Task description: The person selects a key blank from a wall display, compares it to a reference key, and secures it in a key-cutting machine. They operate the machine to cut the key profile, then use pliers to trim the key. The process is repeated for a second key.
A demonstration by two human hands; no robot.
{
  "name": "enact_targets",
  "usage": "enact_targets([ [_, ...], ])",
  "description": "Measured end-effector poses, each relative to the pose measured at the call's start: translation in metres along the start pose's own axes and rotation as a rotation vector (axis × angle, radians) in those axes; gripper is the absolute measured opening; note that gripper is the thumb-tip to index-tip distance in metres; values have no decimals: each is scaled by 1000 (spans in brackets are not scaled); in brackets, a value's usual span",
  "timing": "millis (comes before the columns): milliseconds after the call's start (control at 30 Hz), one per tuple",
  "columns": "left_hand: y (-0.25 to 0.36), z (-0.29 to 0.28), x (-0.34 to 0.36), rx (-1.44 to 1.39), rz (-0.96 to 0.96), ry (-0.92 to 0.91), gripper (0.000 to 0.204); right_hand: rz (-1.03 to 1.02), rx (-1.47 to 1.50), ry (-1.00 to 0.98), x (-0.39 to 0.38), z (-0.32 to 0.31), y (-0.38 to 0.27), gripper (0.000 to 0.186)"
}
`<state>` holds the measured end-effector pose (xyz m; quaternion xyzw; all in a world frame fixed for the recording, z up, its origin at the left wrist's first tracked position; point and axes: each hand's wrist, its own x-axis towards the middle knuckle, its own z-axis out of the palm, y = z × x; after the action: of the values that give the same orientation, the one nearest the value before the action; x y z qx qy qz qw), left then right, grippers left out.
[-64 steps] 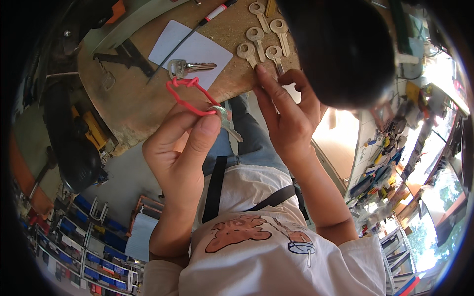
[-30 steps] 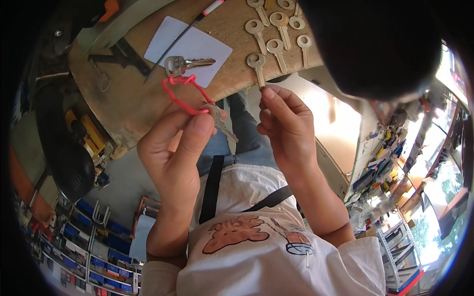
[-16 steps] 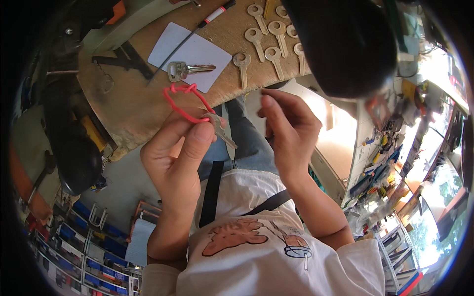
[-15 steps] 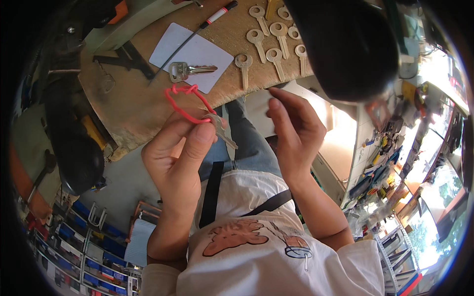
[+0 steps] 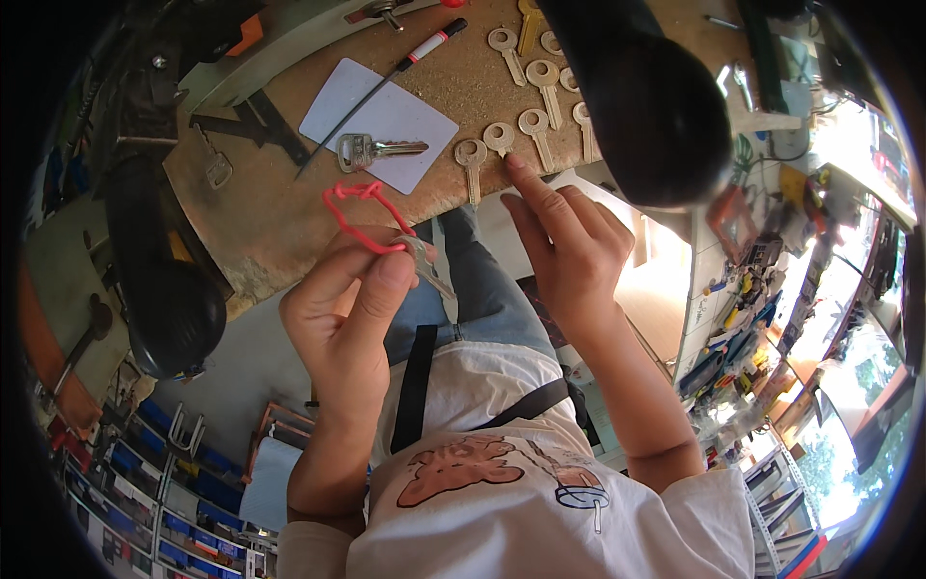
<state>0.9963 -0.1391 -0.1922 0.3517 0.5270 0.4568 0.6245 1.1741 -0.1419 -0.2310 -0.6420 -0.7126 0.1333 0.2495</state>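
Between the thumb and fingers of my left hand (image 5: 352,289) is a silver-coloured key (image 5: 427,265), pinched with its blade pointing down. A knotted red cord loop (image 5: 371,193) is attached to it and stands up above the fingers. My right hand (image 5: 584,241) holds nothing; its index finger is stretched out and its tip rests on the blade of a key blank (image 5: 499,137) by the bench edge. Another key blank (image 5: 470,154) lies just left of that one, and a key blank (image 5: 533,123) lies to its right.
On the wooden bench (image 5: 260,222), a cut key (image 5: 381,150) lies on a white card (image 5: 415,121) beside a marker (image 5: 431,46). Several more blanks lie farther back. Black rounded machine parts (image 5: 661,121) overhang the right side and another (image 5: 174,318) the left.
My right hand has moved up to the bench, its index finger now on a blank. That blank has slid toward the front edge, between two others. My left hand still holds its key.
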Motion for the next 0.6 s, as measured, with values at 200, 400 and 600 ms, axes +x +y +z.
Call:
enact_targets([
  [200, 1, 1, 3, 11, 15, -1, 16, 4, 169, 249, -2, 14, 5, 22],
  [400, 2, 4, 3, 8, -3, 16, 17, 943, 1148, 251, 5, -10, -13, 13],
  [600, 4, 10, 6, -2, -12, 4, 16, 1300, 1688, 46, 6, -28, -23, 12],
])
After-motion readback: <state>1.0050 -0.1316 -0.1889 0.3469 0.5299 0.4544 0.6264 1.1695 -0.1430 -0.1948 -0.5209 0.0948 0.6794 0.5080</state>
